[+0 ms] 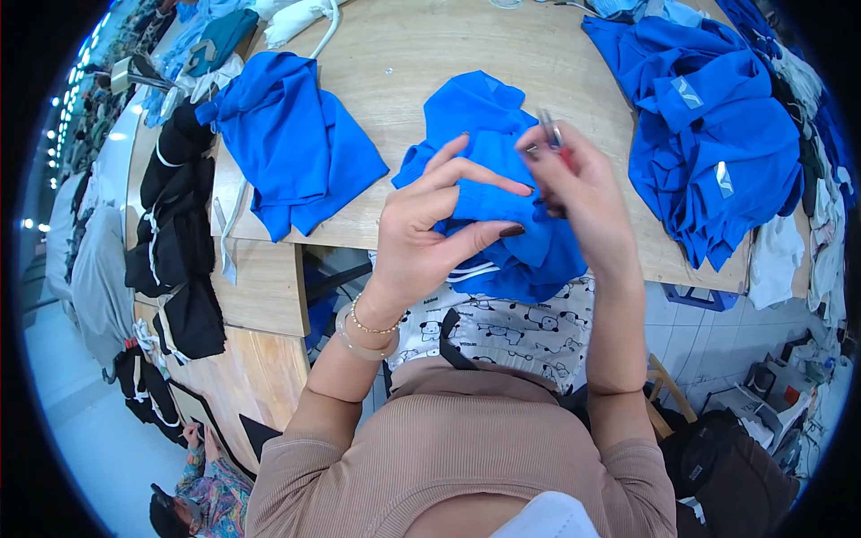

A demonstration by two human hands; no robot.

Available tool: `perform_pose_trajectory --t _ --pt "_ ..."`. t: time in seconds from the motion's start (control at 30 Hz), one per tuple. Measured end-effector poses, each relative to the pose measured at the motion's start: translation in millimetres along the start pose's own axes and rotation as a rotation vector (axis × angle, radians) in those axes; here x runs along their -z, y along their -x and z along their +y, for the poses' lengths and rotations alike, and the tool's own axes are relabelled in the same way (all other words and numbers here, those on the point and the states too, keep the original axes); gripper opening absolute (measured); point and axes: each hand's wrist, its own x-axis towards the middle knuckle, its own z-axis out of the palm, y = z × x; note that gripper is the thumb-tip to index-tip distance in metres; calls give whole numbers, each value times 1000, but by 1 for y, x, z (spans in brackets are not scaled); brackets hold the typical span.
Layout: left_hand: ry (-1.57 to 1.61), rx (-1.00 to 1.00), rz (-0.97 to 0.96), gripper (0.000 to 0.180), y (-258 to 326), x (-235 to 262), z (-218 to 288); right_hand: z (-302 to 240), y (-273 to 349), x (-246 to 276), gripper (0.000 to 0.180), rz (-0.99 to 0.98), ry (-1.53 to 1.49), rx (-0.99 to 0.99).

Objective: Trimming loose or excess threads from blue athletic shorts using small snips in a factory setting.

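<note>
A blue garment [484, 117] with a gathered waistband lies bunched in front of me, partly over the table's front edge and my lap. My left hand [426, 220] is over its left part, thumb and fingers apart. Just to the right, my right hand [583, 193] is closed on thread snips [550, 132], whose metal end points up and away; a bit of red shows at the palm. Its fingertips are close to the waistband, and I cannot tell whether they touch it. White stripes show on the garment below my left hand.
Another blue garment [291, 143] lies at the left of the wooden table [386, 54]. A heap of blue garments [708, 134] covers the right side. Black rolled garments [175, 197] hang along the left edge. A person [202, 484] is at the lower left.
</note>
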Motion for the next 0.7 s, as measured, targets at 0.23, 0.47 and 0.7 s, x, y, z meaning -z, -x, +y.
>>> perform_pose_trajectory --t 0.23,0.47,0.7 --pt "145 77 43 17 -1 -2 5 -28 39 7 23 90 449 378" --pt "142 108 71 19 -3 -5 8 -34 46 -2 27 109 731 487" --pt "135 84 85 21 -4 -6 3 -30 42 -3 25 126 799 546"
